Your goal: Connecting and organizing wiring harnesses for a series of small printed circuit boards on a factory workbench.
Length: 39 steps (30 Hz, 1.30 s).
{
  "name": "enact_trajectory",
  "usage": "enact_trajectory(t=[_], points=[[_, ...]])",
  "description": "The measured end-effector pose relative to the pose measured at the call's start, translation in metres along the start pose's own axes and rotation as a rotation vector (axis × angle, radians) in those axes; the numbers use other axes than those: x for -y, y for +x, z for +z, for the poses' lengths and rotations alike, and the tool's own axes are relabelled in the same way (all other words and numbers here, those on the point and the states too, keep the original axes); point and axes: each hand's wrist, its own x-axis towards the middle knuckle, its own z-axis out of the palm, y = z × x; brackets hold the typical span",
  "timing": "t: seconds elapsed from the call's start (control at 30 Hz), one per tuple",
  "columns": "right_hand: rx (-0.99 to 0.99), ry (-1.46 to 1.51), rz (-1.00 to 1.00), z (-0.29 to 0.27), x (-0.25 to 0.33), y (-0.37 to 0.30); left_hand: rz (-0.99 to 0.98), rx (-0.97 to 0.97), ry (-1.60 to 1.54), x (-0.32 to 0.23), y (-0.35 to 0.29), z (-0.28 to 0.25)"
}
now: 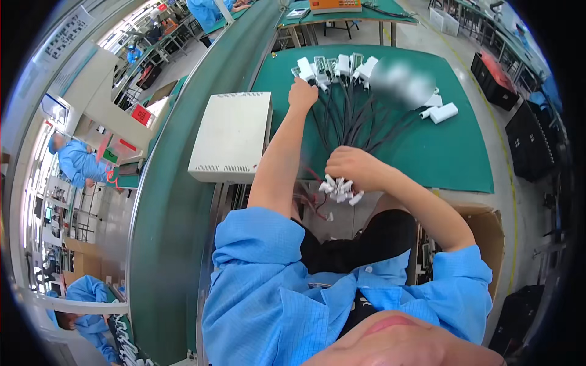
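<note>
My right hand [353,166] is closed around a gathered bundle of black cables [349,119] at the table's near edge. Small white connectors [339,189] stick out below its fingers, with some thin red wires beside them. From there the cables fan out across the green table to a row of white plastic housings [343,64] and small circuit boards [320,64]. My left hand [303,94] reaches to the left end of that row, its fingers closed by the leftmost pieces; what they grip is hidden. Part of the row, right of centre, is blurred.
A cream metal box [232,134] stands left of the cables, beside a long green conveyor belt [177,213]. An open cardboard box [482,226] is at my right. Black crates [530,140] line the aisle. People in blue work at other stations on the left.
</note>
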Motion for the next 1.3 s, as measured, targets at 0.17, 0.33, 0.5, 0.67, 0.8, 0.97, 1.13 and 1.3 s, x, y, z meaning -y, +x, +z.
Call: enact_trajectory(t=[0.17,0.33,0.5,0.67,0.8,0.97,1.13,1.3], points=[[0.152,-0.031,-0.130,-0.013,0.003,0.018,0.346,-0.308,0.041,0.030,0.054,0.011],[0.121,-0.118,-0.125,-0.027,-0.016,0.011,0.059,-0.290,-0.138,-0.033,0.046,0.017],[0.080,0.003,-0.169,-0.010,-0.007,0.038,-0.312,-0.189,-0.270,0.064,0.058,0.004],[0.121,0.024,-0.087,-0.016,-0.014,0.024,-0.089,-0.088,0.461,0.022,0.033,-0.010],[0.149,0.089,-0.087,-0.022,-0.021,0.019,0.020,-0.084,0.503,0.003,0.022,-0.006],[0.160,0.069,-0.124,-0.021,-0.023,0.014,-0.041,0.230,0.902,0.016,0.042,-0.006],[0.064,0.011,-0.160,-0.007,-0.023,0.010,-0.217,0.475,0.872,0.010,0.055,-0.040],[0.036,-0.002,-0.151,-0.008,-0.023,0.010,0.078,-0.036,0.742,0.012,0.053,-0.015]])
